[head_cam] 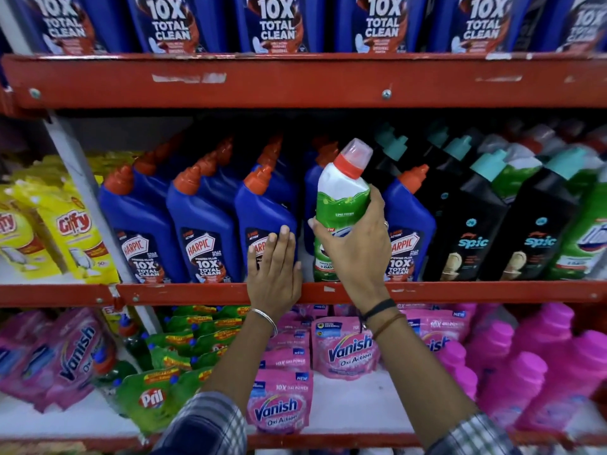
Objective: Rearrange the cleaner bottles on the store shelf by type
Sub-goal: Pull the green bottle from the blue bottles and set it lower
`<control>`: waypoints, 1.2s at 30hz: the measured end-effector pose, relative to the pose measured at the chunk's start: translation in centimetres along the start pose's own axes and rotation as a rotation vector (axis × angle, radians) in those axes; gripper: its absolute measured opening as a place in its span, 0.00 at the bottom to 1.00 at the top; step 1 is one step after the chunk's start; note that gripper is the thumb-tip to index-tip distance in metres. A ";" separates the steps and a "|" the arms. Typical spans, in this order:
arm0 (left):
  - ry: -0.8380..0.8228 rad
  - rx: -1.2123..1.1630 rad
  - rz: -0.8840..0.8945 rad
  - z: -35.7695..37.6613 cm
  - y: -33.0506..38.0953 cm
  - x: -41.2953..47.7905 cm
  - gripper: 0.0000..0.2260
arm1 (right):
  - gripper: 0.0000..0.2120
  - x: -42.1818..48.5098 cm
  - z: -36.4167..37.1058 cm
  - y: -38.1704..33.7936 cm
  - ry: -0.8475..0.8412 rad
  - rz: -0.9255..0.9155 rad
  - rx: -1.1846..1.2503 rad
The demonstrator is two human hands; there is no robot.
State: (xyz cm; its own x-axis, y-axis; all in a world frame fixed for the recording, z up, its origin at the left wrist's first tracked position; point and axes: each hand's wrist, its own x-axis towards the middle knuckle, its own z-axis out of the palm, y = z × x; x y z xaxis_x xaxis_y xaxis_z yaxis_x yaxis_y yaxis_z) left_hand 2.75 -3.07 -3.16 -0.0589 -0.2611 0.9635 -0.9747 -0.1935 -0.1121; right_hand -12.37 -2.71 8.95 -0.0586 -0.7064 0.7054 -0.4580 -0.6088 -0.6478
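My right hand (356,254) grips a green and white cleaner bottle (341,195) with a red cap, standing at the front of the middle shelf in a gap between blue Harpic bottles. My left hand (274,270) lies flat, fingers together, against the front of the blue Harpic bottle (262,218) just left of that gap. More blue Harpic bottles (200,224) stand in rows to the left, and one (409,218) stands right of the green bottle. Black Spic bottles (473,218) with teal caps and another green and white bottle (588,231) fill the shelf's right end.
The red shelf rail (197,292) runs under my wrists. Above, a red rail (295,80) carries large blue Harpic bottles. Yellow Cilfy pouches (72,231) sit at far left. Below lie pink Vanish pouches (345,349), green Pril packs (154,395) and pink bottles (532,372).
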 end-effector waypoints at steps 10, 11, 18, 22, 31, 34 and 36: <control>-0.013 0.007 -0.003 -0.2 0.1 -0.2 0.29 | 0.44 -2.5 -5.7 -0.5 0.108 -0.047 0.123; -0.013 0.009 -0.002 -0.3 0.1 -0.2 0.30 | 0.44 -3.2 -6.1 -0.2 0.102 -0.037 0.132; -0.024 -0.008 0.001 -0.1 0.1 -0.1 0.29 | 0.44 -9.5 -6.2 4.6 -0.017 0.175 0.076; -0.031 -0.020 0.006 -0.1 0.1 -0.4 0.29 | 0.44 -12.6 -5.1 8.6 -0.115 0.339 0.003; -0.028 -0.044 -0.001 -0.1 0.2 -0.4 0.30 | 0.41 -17.8 -1.7 16.2 -0.286 0.539 -0.124; -0.030 -0.050 -0.002 -0.1 0.1 -0.2 0.30 | 0.40 -18.7 -1.1 17.4 -0.336 0.569 -0.119; -0.022 -0.052 -0.002 0.0 0.1 -0.2 0.30 | 0.39 -19.3 -0.8 17.8 -0.368 0.586 -0.127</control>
State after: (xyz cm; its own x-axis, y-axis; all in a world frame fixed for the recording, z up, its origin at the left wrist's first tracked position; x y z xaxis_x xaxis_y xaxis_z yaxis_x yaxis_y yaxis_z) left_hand 2.67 -2.99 -3.39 -0.0528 -0.2813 0.9582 -0.9847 -0.1451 -0.0969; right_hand -20.13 0.35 -15.95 -0.0343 -0.9951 0.0924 -0.5442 -0.0589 -0.8369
